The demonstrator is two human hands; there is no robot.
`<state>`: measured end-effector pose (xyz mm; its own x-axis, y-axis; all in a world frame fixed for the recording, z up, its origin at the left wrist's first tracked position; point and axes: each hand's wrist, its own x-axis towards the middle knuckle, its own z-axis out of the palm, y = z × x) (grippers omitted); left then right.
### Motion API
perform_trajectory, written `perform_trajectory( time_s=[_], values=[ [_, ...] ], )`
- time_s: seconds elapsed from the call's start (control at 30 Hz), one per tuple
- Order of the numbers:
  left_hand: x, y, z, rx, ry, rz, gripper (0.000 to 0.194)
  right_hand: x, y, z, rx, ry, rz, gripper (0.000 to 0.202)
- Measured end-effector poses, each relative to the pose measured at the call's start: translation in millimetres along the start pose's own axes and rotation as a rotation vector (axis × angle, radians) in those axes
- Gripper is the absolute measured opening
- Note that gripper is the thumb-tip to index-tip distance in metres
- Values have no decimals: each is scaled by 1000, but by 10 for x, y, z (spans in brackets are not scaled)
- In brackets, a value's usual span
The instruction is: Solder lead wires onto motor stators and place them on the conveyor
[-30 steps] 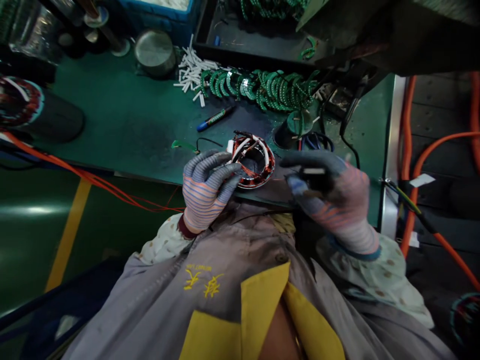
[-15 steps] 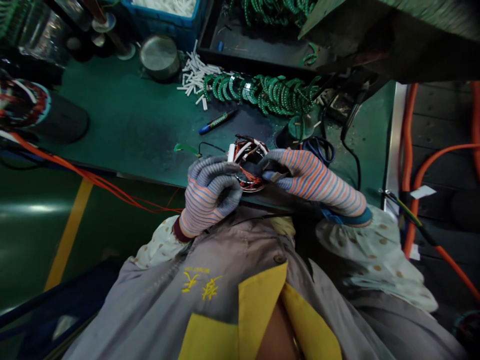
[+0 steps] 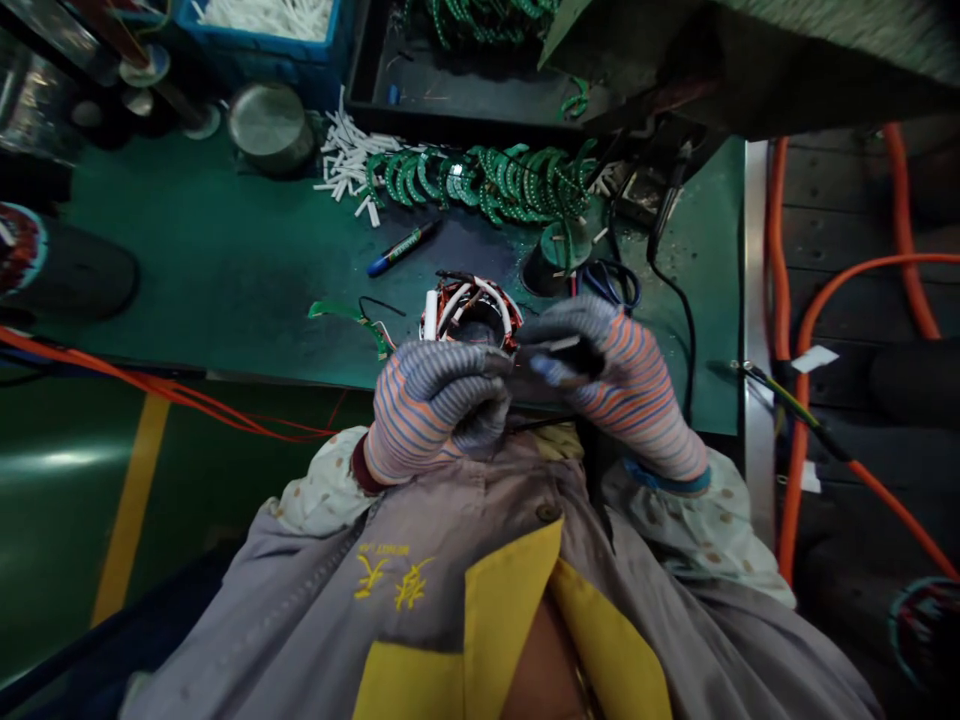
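A motor stator (image 3: 491,290) with copper-coloured windings and white sleeves stands at the bench's near edge. My left hand (image 3: 442,400), in a striped grey-tipped glove, is closed in a pinch at the stator's near left side. What its fingers hold is hidden. Just right of the stator, my gloved right hand (image 3: 626,370) is curled round a small dark object with a pale edge, too blurred to name. A gap separates it from the stator's rim. Left of the stator lies a curved green circuit board (image 3: 345,315) with a thin black wire.
A blue marker (image 3: 401,250) lies beyond the stator. Behind it are white sleeves (image 3: 349,150) and a row of green circuit boards (image 3: 487,185). A round metal tin (image 3: 270,125), a black tray (image 3: 465,85) and a dark cylinder (image 3: 75,265) stand around. Orange cables (image 3: 787,400) hang at right.
My right hand has drawn back from inside the stator to its right. My left hand has moved in front of the stator's near side. The view has shifted right.
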<state>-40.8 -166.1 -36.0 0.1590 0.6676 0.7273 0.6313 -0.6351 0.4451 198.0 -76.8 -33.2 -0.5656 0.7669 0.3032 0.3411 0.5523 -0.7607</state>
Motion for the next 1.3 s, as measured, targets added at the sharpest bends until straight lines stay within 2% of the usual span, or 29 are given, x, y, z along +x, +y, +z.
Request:
perform_trajectory(
  time_s=[0.1,0.2,0.27,0.33,0.43,0.53,0.63,0.7,0.83,0.93,1.0,1.1,1.3],
  values=[
    [92,0,25,2,-12,-17,6,-120,-6,91,-182,36,-195,24],
    [123,-13,67,17,-47,-52,11,-247,-23,138,-204,133,-196,24],
    [98,-20,114,79,-115,-61,23,-333,-67,103,-120,188,-76,19],
    [54,-23,169,173,-205,-52,25,-399,-119,37,-6,218,114,16],
    [-5,-40,222,258,-279,-68,16,-435,-162,-42,134,238,378,33],
    [-37,-110,196,230,-323,-131,22,-456,-193,-72,207,261,481,44],
    [-60,-216,111,166,-326,-136,36,-576,-265,-98,270,265,486,45],
    [-73,-271,57,127,-303,-98,35,-714,-295,-120,333,239,472,50],
    [-70,-319,48,105,-297,-16,24,-971,-163,-89,410,38,345,73],
    [-45,-335,105,158,-319,21,18,-1063,8,40,282,-43,254,56],
    [-30,-345,133,181,-346,25,17,-1085,72,131,191,-57,243,51],
    [-22,-358,136,195,-354,58,18,-1073,78,206,155,-66,267,57],
    [-85,-392,118,184,-415,45,22,-882,60,188,119,-25,324,53]
  ],
)
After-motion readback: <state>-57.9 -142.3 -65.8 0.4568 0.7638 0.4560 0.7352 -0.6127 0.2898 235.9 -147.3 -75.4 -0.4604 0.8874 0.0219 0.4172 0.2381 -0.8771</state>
